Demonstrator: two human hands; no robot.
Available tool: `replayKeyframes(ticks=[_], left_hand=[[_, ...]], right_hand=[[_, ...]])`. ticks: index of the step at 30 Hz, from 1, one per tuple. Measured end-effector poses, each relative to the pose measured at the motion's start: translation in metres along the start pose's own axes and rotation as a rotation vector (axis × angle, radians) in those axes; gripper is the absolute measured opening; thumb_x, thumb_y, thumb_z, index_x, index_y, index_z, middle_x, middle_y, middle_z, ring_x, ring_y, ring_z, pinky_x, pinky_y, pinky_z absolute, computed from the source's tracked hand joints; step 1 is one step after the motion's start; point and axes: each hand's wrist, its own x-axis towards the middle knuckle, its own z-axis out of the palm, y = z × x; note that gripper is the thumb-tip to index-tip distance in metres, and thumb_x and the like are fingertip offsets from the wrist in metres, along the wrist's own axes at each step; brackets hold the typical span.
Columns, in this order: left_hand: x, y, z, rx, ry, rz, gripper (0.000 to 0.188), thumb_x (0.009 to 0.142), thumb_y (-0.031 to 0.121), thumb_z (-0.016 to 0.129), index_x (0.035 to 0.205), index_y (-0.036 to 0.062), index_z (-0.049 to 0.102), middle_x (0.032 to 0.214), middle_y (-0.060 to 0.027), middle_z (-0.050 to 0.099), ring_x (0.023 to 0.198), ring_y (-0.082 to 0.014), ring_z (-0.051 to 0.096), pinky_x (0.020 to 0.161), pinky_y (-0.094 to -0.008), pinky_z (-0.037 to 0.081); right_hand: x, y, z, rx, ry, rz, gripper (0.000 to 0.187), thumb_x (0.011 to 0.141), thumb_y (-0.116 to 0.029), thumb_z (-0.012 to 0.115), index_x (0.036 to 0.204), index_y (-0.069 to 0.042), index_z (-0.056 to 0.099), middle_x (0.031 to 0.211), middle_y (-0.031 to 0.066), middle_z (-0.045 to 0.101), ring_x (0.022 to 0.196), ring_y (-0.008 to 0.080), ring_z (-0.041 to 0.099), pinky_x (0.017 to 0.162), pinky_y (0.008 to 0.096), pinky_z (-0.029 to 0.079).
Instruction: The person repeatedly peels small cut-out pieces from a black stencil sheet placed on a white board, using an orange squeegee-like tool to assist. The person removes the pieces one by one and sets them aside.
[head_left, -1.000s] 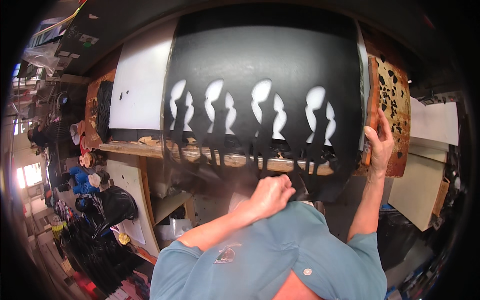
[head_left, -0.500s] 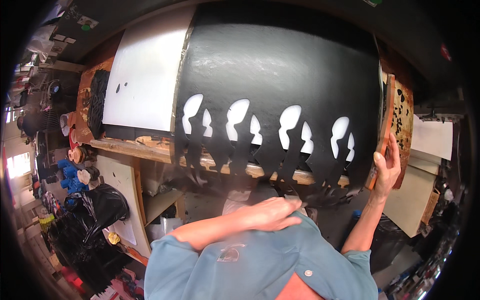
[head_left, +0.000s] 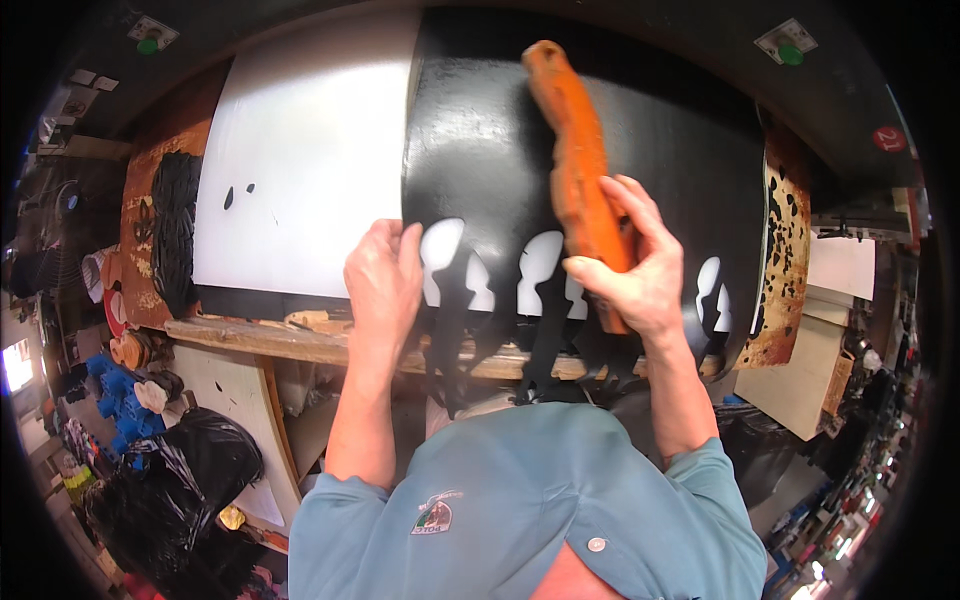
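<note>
Long orange block [head_left: 580, 150] gripped near lower end by right hand [head_left: 640, 265], slanting over black sheet [head_left: 690, 140]; contact with sheet unclear. Left hand [head_left: 385, 275] at sheet's left edge, fingers bent; cannot tell if pinching it. Curved cut-outs [head_left: 441, 250] along sheet's near part. Leftward, white board [head_left: 310, 150], then black strip bundle [head_left: 177, 230].

Block [head_left: 583, 165] over sheet [head_left: 690, 140], board [head_left: 300, 150] left

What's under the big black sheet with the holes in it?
Under the black sheet, a white surface shows through the holes, and part of a wooden beam shows between the lower strips. The rest underneath is covered, so I can't tell.
</note>
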Motion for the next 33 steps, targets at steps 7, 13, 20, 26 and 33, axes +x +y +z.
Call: replayKeyframes(ticks=[7, 13, 20, 26, 33], left_hand=[[-0.014, 0.000, -0.024, -0.107, -0.178, -0.004, 0.021, 0.098, 0.014, 0.076, 0.092, -0.0058, 0.070, 0.072, -0.0238, 0.069, 0.066, -0.0447, 0.069, 0.063, -0.0471, 0.054], [0.006, -0.009, -0.016, -0.039, -0.010, 0.350, 0.029, 0.096, 0.008, 0.074, 0.121, -0.0077, 0.068, 0.113, -0.0254, 0.073, 0.102, -0.0434, 0.069, 0.088, -0.0477, 0.055], [0.051, -0.010, 0.021, -0.157, 0.005, 0.550, 0.047, 0.092, -0.009, 0.060, 0.139, -0.0074, 0.062, 0.130, -0.0229, 0.071, 0.124, -0.0462, 0.059, 0.111, -0.0494, 0.048], [0.050, -0.026, 0.022, -0.231, -0.012, 0.545, 0.052, 0.093, -0.011, 0.055, 0.143, 0.0007, 0.066, 0.133, -0.0209, 0.073, 0.132, -0.0434, 0.059, 0.113, -0.0474, 0.048], [0.049, -0.030, 0.015, -0.219, -0.072, 0.532, 0.051, 0.101, -0.006, 0.053, 0.149, 0.0050, 0.065, 0.137, -0.0241, 0.069, 0.143, -0.0373, 0.054, 0.116, -0.0426, 0.047]], right_hand=[[0.042, -0.019, 0.088, -0.364, -0.013, -0.118, 0.088, 0.062, -0.031, 0.096, 0.142, -0.007, 0.070, 0.156, 0.0287, 0.047, 0.134, 0.0410, 0.051, 0.112, 0.0487, 0.049], [0.055, -0.017, 0.135, -0.629, 0.118, -0.265, 0.082, 0.062, -0.028, 0.089, 0.138, -0.007, 0.068, 0.146, 0.0328, 0.046, 0.121, 0.0489, 0.051, 0.104, 0.0550, 0.048], [0.049, -0.003, 0.110, -0.465, -0.017, -0.333, 0.092, 0.062, -0.027, 0.091, 0.146, -0.002, 0.063, 0.161, 0.0387, 0.036, 0.138, 0.0536, 0.046, 0.115, 0.0578, 0.045], [0.044, 0.010, 0.122, -0.486, 0.059, -0.386, 0.088, 0.061, -0.029, 0.090, 0.142, -0.002, 0.067, 0.161, 0.0388, 0.037, 0.132, 0.0529, 0.049, 0.109, 0.0571, 0.050], [0.037, 0.019, 0.063, -0.352, -0.268, -0.349, 0.117, 0.059, -0.038, 0.103, 0.161, -0.013, 0.051, 0.172, 0.0293, 0.031, 0.149, 0.0435, 0.047, 0.118, 0.0511, 0.049]])
